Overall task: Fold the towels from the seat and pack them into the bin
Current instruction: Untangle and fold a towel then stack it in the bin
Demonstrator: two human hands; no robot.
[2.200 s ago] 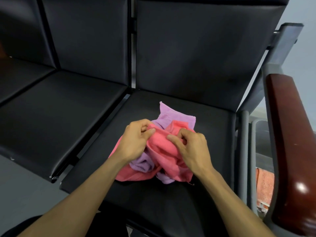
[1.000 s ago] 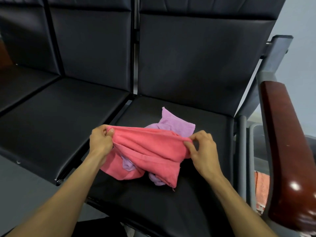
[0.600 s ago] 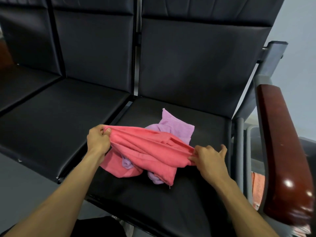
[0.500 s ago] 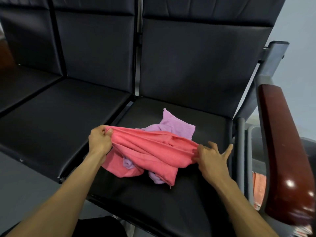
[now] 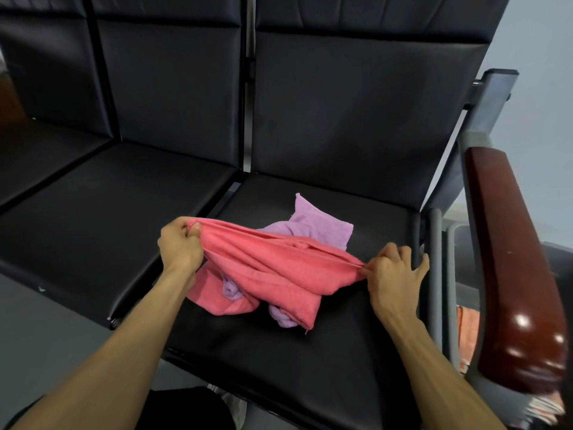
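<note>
Head view: pink towel (image 5: 273,268) is pinched at both ends, left hand (image 5: 179,246) and right hand (image 5: 393,274), above the seat (image 5: 356,212), over purple towel (image 5: 319,228). Should be lifted clear, corners found, pulled taut before folding.

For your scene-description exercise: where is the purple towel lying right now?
In the head view, the purple towel lies on the right-hand black seat, tangled under and behind the pink towel.
</note>
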